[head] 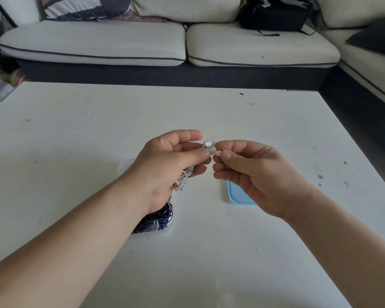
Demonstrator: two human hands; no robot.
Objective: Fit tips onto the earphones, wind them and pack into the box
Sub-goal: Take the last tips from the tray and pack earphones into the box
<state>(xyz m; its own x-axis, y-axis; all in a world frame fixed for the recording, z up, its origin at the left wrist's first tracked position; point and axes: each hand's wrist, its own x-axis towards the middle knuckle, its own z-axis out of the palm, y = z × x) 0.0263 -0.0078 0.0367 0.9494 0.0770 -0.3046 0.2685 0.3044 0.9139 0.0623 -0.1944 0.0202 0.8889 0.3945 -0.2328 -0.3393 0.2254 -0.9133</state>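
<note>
Under the left forearm, on the counter (76,141): box (167,222), clear-walled, partly hidden, already packed with dark cords. Suggests other sets stowed; cannot count them.

Just above: left hand (171,165), grasping the white earphones (183,177), with the cord bunched in the palm under curled fingers and one bud (209,143) pinched up between thumb and forefinger.

Between the two hands: tip (217,152), pale and small, touching the bud. Too small to tell whether seated or only pressed against it.

Right of that: right hand (253,172), pinching the tip between thumb and forefinger, with the other fingers loosely curled.

Beneath the right hand, flat on the counter: blue lid (238,194), off the box and apart from it.

Judging by this: in the tip-fitting step for this set. Cannot tell whether the second bud has its tip; hidden in the left hand. Left to do, probably: finish the tips, wind the cord properly (looks bunched rather than coiled), lay the set in the box, perhaps close with the lid.

No brand, label or lettering legible on bud, box or lid. Green-white patch (170,200) at the box's edge by the wrist: too small to read.
</note>
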